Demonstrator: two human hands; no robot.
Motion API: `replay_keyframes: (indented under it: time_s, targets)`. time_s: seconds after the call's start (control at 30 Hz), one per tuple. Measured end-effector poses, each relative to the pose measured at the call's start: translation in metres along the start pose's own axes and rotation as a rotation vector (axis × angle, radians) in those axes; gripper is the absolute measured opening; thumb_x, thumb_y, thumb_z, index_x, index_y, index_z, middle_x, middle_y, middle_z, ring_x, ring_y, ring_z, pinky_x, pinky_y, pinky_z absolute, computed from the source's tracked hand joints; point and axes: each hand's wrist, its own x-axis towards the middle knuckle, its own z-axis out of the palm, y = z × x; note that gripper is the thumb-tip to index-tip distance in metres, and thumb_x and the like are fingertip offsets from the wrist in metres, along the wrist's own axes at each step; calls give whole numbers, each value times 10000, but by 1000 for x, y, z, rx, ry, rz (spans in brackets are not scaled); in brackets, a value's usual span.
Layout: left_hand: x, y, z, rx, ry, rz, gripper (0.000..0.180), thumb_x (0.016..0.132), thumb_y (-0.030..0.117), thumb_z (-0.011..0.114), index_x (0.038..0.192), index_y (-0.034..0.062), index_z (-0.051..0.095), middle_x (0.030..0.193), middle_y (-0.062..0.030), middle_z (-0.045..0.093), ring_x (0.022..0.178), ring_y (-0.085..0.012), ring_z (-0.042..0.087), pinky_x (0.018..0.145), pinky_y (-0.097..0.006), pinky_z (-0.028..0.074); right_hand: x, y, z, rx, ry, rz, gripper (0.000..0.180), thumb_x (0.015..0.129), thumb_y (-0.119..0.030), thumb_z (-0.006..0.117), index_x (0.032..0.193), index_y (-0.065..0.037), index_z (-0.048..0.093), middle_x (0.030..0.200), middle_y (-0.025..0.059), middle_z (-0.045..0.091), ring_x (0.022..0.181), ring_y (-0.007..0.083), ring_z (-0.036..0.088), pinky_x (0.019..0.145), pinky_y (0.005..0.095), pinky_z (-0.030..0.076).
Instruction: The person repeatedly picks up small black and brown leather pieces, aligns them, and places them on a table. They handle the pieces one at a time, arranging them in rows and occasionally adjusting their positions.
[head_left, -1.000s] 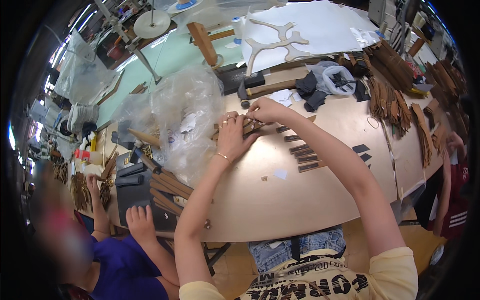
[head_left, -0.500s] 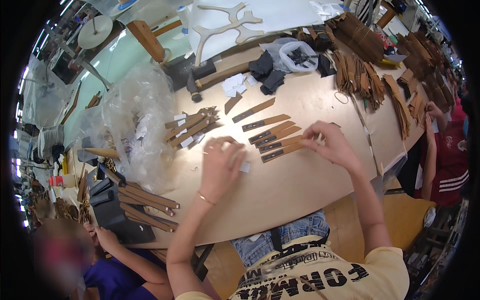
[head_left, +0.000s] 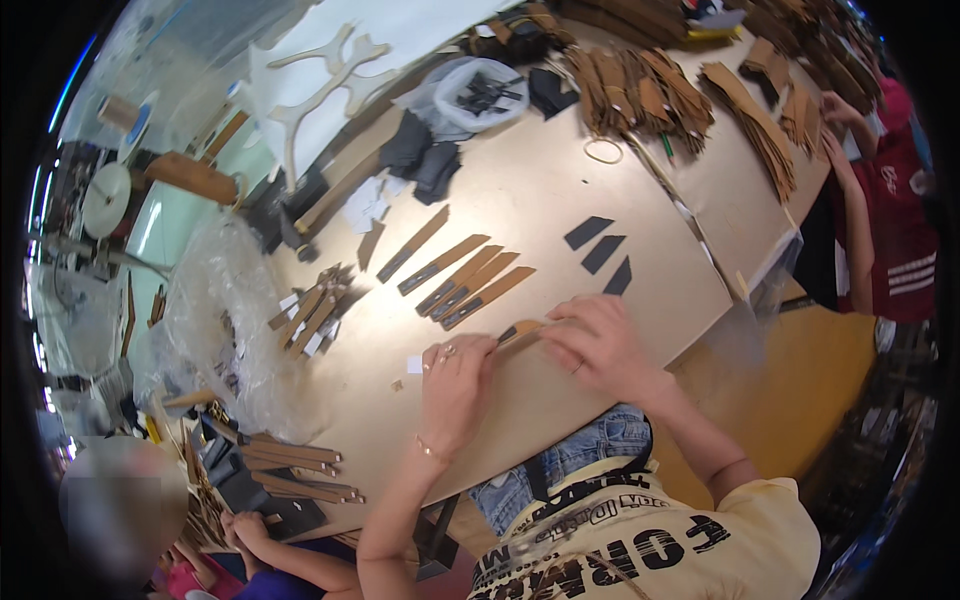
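Note:
A brown leather strip (head_left: pixel 522 328) with a dark end is held between my two hands, just off the near part of the table. My left hand (head_left: pixel 458 388) has its fingers closed on the dark end, and my right hand (head_left: pixel 598 348) pinches the other end. Beyond them several brown strips (head_left: pixel 465 275) with black patches on their near ends lie in a slanted row. Right of the row are three loose black pieces (head_left: pixel 603 254). A small white piece (head_left: pixel 414 365) lies beside my left hand.
A hammer (head_left: pixel 300 240), white cards (head_left: pixel 366 205) and a plastic bag of black pieces (head_left: pixel 480 95) are farther back. Clear plastic (head_left: pixel 225 330) and a strip pile (head_left: pixel 318 310) stand left. Bundled brown strips (head_left: pixel 640 95) lie far right. People work at both sides.
One strip has left the near end of the row and is now in my hands. My right hand has drawn back toward me, and the black pieces show. The view has turned.

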Motion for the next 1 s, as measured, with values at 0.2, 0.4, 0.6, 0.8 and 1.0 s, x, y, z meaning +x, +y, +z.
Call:
replay_keyframes:
  time_s: [0.2, 0.4, 0.6, 0.8, 1.0]
  targets:
    - [6, 34, -15, -650, -155, -444, 127, 989, 48, 581, 1099, -6, 610, 913, -66, 668, 836, -128, 636, 751, -277, 498, -28, 47, -38, -284, 5, 153, 286, 860, -186, 709, 1103, -37, 684, 1267, 100, 627, 1215, 303, 547, 975, 430, 438]
    - [16, 62, 6, -1207, -280, -638, 151, 1013, 73, 550, 1112, -28, 601, 951, -53, 661, 891, -114, 648, 821, -247, 495, -53, 23, -21, -306, -19, 226, 394, 927, -294, 629, 1235, -48, 645, 1343, 97, 591, 1261, 305, 501, 988, 403, 427]
    - [16, 74, 21, -1240, -418, -588, 167, 1020, 83, 540, 1119, -41, 593, 963, -59, 660, 929, -116, 645, 853, -259, 500, -58, 24, -37, 1525, 229, 757, 567, 1031, -347, 520, 1482, -36, 375, 1216, 190, 645, 1074, 253, 633, 936, 361, 487]
    - [13, 84, 39, -1169, -338, -674, 165, 1004, 64, 565, 1130, -39, 590, 953, -71, 669, 885, -105, 633, 813, -244, 499, -47, 19, -46, 1236, 238, 740, 745, 924, 0, 645, 1542, -46, 230, 1090, 98, 671, 962, 141, 632, 839, 266, 486]
    - [16, 92, 53, -846, -162, -592, 176, 966, 37, 618, 1134, -15, 618, 880, -52, 676, 746, -81, 595, 670, -218, 476, -33, 42, -47, 707, 118, 711, 791, 836, 3, 738, 1506, -49, 321, 1008, 67, 646, 809, 114, 595, 732, 247, 471]
